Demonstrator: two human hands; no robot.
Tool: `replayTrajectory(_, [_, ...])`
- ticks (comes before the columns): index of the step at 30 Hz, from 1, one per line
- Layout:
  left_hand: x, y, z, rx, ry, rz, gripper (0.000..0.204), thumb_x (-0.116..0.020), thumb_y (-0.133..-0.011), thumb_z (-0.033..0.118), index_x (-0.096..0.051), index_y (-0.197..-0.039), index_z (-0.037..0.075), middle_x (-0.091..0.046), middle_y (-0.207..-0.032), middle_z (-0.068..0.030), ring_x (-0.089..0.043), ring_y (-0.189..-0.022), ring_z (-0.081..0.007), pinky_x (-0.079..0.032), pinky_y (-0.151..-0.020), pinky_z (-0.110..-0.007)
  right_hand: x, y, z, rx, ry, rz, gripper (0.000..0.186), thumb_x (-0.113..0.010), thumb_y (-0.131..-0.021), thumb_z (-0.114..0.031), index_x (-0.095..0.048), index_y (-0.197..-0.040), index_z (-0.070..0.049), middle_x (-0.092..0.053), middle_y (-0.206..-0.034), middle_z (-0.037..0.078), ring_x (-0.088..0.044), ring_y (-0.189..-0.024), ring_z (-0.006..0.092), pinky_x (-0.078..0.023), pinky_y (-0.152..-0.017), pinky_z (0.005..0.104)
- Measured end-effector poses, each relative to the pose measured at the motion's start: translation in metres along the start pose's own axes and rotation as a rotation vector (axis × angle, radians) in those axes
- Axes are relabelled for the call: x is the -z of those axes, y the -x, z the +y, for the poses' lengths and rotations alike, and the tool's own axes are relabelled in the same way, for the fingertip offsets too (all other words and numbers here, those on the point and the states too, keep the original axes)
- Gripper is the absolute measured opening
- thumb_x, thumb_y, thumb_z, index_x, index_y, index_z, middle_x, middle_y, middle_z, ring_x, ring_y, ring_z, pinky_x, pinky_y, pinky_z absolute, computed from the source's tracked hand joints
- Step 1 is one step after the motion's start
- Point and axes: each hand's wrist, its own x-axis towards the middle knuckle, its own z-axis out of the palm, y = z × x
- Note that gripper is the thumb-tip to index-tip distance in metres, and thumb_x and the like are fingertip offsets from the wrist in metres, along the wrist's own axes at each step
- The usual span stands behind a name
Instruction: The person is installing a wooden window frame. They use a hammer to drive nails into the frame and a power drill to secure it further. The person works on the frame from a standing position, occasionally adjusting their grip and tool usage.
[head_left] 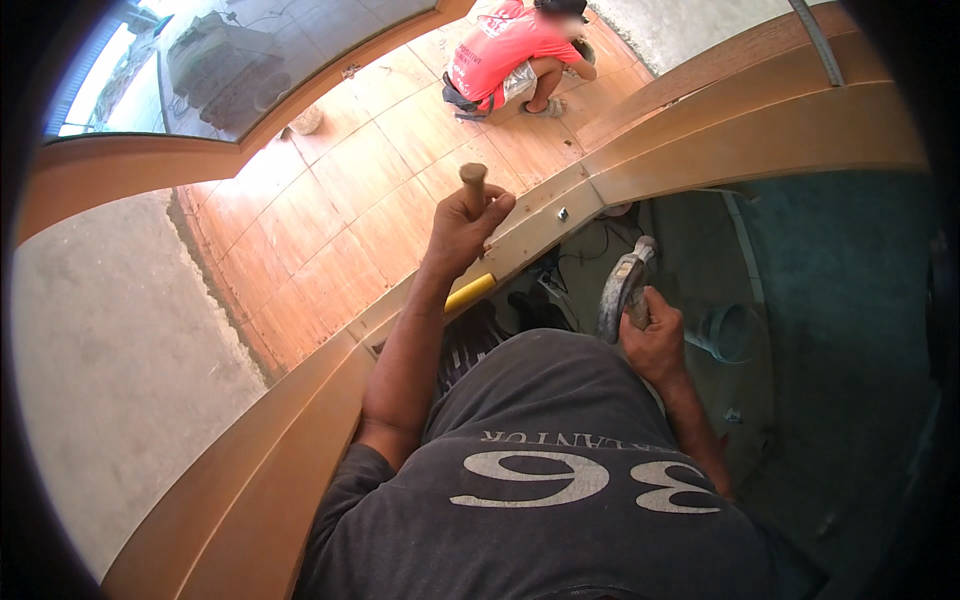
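Observation:
My left hand (462, 228) is closed round the wooden handle of a chisel (474, 180), held upright over the wooden frame's sill (535, 225). The handle's top rises above my fist; its lower end is mostly hidden by my hand. My right hand (655, 340) grips a claw hammer (624, 285) on the near side of the sill. The hammer's pale striking face points up and away, and its curved claw bends toward me. A yellow rod-like piece (470, 292) lies along the sill beside my left forearm.
A glazed wooden window sash (240, 140) hangs open at upper left. Wooden frame members (760, 125) run to both sides. Beyond, a person in a pink shirt (510, 50) squats on the tiled floor (340, 210). A bucket-like container (728, 333) lies below right, near loose cables.

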Motion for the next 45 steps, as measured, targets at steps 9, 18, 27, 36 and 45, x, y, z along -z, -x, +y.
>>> replayTrajectory(9, [0.015, 0.002, 0.006, 0.111, -0.095, -0.177, 0.021, -0.076, -0.094, 0.019, -0.07, -0.103, 0.001, -0.061, -0.077, 0.001, -0.055, -0.07, -0.0092, -0.045, -0.064, -0.027, 0.006, 0.002, 0.006, 0.062, 0.008, 0.017, 0.02, -0.074, -0.084, -0.005, -0.055, -0.087, 0.001, -0.059, -0.063, 0.017, -0.063, -0.054, 0.024, -0.045, -0.052, 0.0383])
replayTrajectory(18, [0.01, 0.009, 0.005, -0.08, 0.145, -0.103, 0.017, -0.076, -0.097, 0.019, -0.067, -0.098, 0.004, -0.062, -0.084, 0.0027, -0.056, -0.075, -0.0077, -0.047, -0.067, -0.026, 0.01, 0.005, 0.012, 0.035, -0.056, 0.026, 0.019, -0.073, -0.085, -0.005, -0.056, -0.087, 0.001, -0.061, -0.064, 0.014, -0.062, -0.055, 0.0194, -0.046, -0.053, 0.0375])
replayTrajectory(27, [0.013, 0.004, -0.018, -0.105, 0.166, -0.052, 0.016, -0.075, -0.098, 0.019, -0.065, -0.093, 0.008, -0.056, -0.078, 0.0062, -0.05, -0.071, -0.0054, -0.042, -0.065, -0.025, 0.012, 0.005, 0.014, 0.045, -0.05, 0.021, 0.019, -0.074, -0.085, -0.005, -0.057, -0.087, 0.001, -0.061, -0.063, 0.013, -0.062, -0.055, 0.0186, -0.046, -0.052, 0.037])
replayTrajectory(36, [0.001, 0.011, -0.004, -0.043, 0.064, -0.066, 0.018, -0.075, -0.098, 0.021, -0.065, -0.09, 0.008, -0.055, -0.076, 0.0074, -0.048, -0.068, -0.0044, -0.041, -0.061, -0.025, 0.015, 0.001, 0.012, 0.065, -0.042, -0.035, 0.018, -0.075, -0.086, -0.005, -0.058, -0.09, 0.001, -0.063, -0.066, 0.017, -0.067, -0.058, 0.0244, -0.047, -0.054, 0.0391])
replayTrajectory(45, [-0.003, 0.033, -0.02, -0.171, 0.046, -0.116, 0.008, -0.072, -0.099, 0.009, -0.065, -0.097, 0.005, -0.062, -0.09, 0.0048, -0.055, -0.084, -0.0044, -0.048, -0.075, -0.024, 0.009, -0.058, -0.07, 0.381, -0.25, -0.171, 0.041, -0.075, -0.09, -0.009, -0.061, -0.127, 0.002, -0.071, -0.098, 0.024, -0.074, -0.086, 0.0312, -0.057, -0.075, 0.0394])
